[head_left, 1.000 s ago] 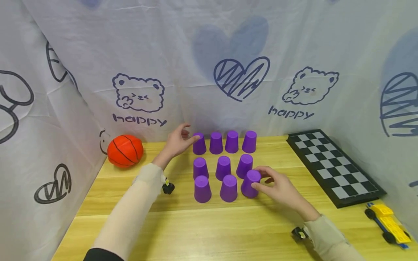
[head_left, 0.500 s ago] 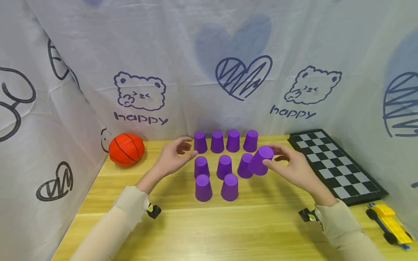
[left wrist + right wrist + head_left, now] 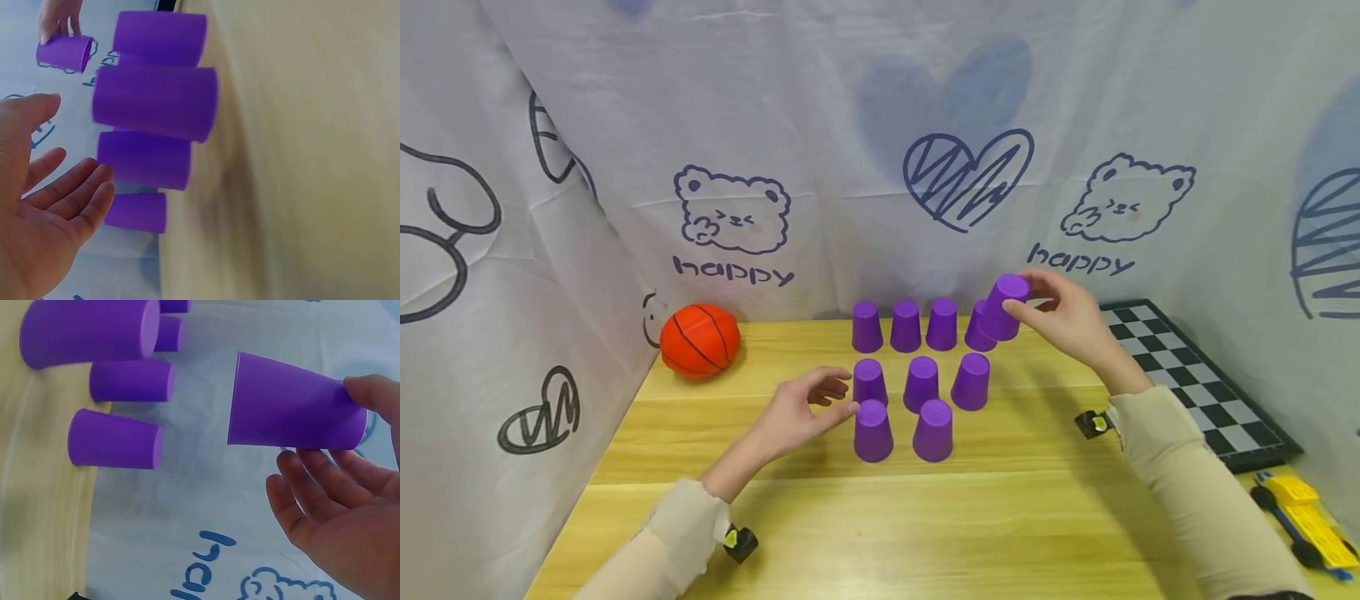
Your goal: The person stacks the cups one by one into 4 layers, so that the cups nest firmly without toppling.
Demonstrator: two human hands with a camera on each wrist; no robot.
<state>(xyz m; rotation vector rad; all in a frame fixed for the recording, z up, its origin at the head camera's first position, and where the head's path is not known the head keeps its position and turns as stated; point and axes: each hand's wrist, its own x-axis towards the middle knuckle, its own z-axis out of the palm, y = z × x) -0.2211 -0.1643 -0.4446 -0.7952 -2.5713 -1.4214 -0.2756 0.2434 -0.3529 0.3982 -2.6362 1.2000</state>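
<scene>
The right hand (image 3: 1067,323) pinches 1 purple cup (image 3: 1006,305) between its thumb and fingers, holding it in the air, mouth down and slightly tilted. In the head view this cup partly covers the rightmost cup (image 3: 978,330) of the back row; the right wrist view shows it clear of the table.

The left hand (image 3: 797,414) grips nothing. Its fingers are loosely bent and its thumb is spread, just beside the left ends of the middle and front rows; whether it touches a cup, I cannot tell.

On the wooden table (image 3: 925,533), 9 more purple cups stand upside down in 3 rows: 4 in the back row, 3 in the middle row and 2 in the front row.

A red ball (image 3: 700,341) with black lines sits at the back left. On the right lies a black-and-white checkered board (image 3: 1195,379), partly behind the right arm, with a yellow toy car (image 3: 1317,523) near its front end. White cloth (image 3: 820,108) printed with hearts and bears hangs behind.
</scene>
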